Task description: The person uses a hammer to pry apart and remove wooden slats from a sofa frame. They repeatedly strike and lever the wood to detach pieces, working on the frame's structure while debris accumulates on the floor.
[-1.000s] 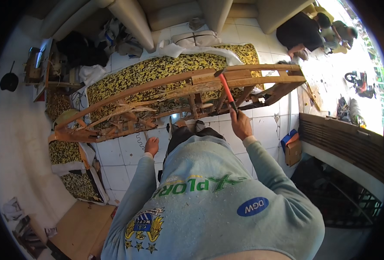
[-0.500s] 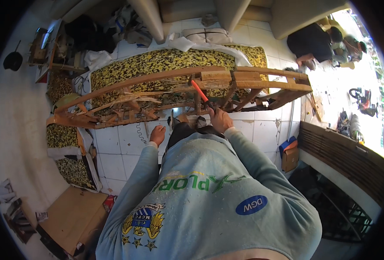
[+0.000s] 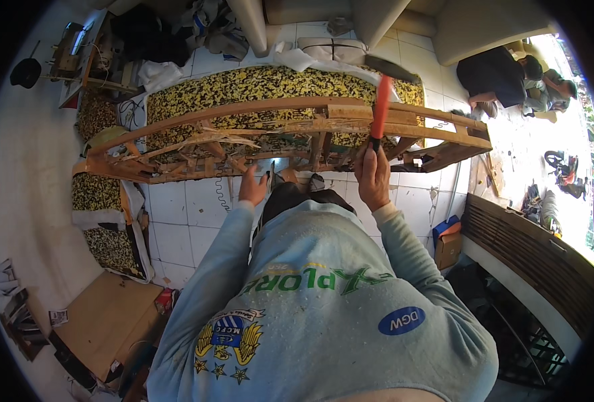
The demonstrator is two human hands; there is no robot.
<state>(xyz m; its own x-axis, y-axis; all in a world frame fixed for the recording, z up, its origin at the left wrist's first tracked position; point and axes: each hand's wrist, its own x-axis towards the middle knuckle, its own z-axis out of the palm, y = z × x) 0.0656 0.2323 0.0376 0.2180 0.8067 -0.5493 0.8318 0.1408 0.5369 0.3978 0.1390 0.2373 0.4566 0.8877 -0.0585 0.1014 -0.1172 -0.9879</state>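
Note:
My right hand (image 3: 375, 178) is closed round the black grip of a hammer with an orange handle (image 3: 381, 107). The hammer's dark head (image 3: 391, 68), smeared by motion, is up beyond the far rail of a wooden sofa frame (image 3: 257, 107). That frame lies across in front of me, with splintered slats and torn wood inside it. Close to its near edge, my left hand (image 3: 251, 187) has thumb and fingers apart, with nothing visible in it; whether it touches the wood I cannot tell.
Behind the frame lies a yellow-and-black patterned cushion (image 3: 243, 84). A zigzag spring (image 3: 221, 194) is on the white tiles by my left hand. Two people (image 3: 495, 77) sit at the far right. A slatted wooden panel (image 3: 531, 238) and a brown box (image 3: 448, 248) stand at right.
My right hand has raised the hammer up and to the right, away from the frame's middle. My left hand has moved forward to the frame, its fingers opening from a curled shape.

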